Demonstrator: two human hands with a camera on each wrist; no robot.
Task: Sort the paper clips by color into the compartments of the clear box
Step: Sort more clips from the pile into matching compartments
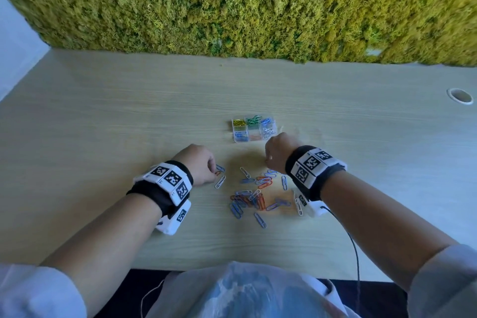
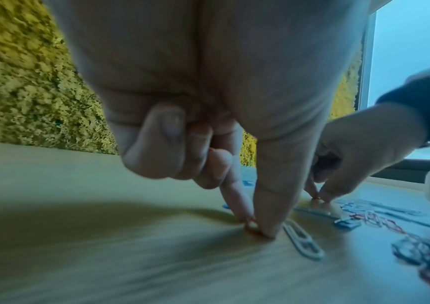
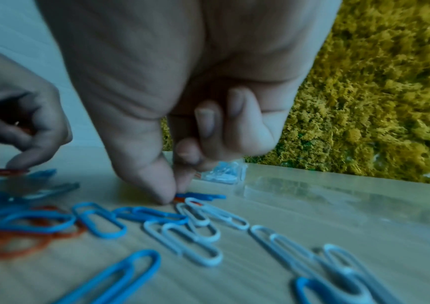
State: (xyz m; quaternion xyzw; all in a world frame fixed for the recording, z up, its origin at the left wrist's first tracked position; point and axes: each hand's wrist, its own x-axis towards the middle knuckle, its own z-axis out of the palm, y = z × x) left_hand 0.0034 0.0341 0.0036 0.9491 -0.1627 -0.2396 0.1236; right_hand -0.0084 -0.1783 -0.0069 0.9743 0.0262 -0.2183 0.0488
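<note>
1. Clips in blue, white and orange-red lie scattered as loose paper clips (image 1: 254,195) on the wooden desk (image 1: 103,116), low in the centre of the head view, between the two wrists.
2. The clear box (image 1: 254,128) sits just above the pile, at mid-frame; its compartments hold yellow, green, blue, white and orange clips in separate cells.
3. The left hand (image 1: 198,166) is left of the pile, thumb and forefinger tips (image 2: 266,224) drawn narrowly together on an orange clip (image 2: 251,228) against the desk, the other fingers curled up.
4. A white clip (image 2: 303,241) lies just right of those fingertips in the left wrist view.
5. The right hand (image 1: 280,151) is at the upper right edge of the pile, just below the box; its thumb and forefinger pinch the end of an orange-red clip (image 3: 180,199), with blue and white clips touching it.
6. A moss wall (image 1: 232,2) fills the top of the frame.
</note>
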